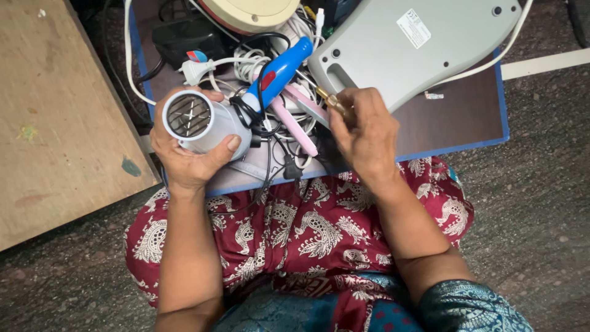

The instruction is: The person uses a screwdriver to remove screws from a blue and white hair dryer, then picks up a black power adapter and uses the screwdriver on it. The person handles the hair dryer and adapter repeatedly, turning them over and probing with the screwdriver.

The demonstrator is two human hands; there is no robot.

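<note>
My left hand point(187, 154) grips the white barrel of a hair dryer point(203, 122), its round grilled mouth facing up at me. The dryer's blue handle point(279, 71) sticks out to the upper right, with a black cord looped around its base. My right hand point(367, 132) is closed on a small tool with a brass-coloured tip point(332, 101), which pokes out left of the fingers, near the dryer's handle. Both hands hover over a dark board with a blue edge point(467, 117) that rests on my lap.
A grey plastic appliance base point(418, 43) lies upside down at the board's top right. Tangled white and black cables and plugs point(246, 61), a pink stick point(295, 126) and a cream round device point(252, 12) crowd the board. A wooden plank point(55, 117) lies to the left.
</note>
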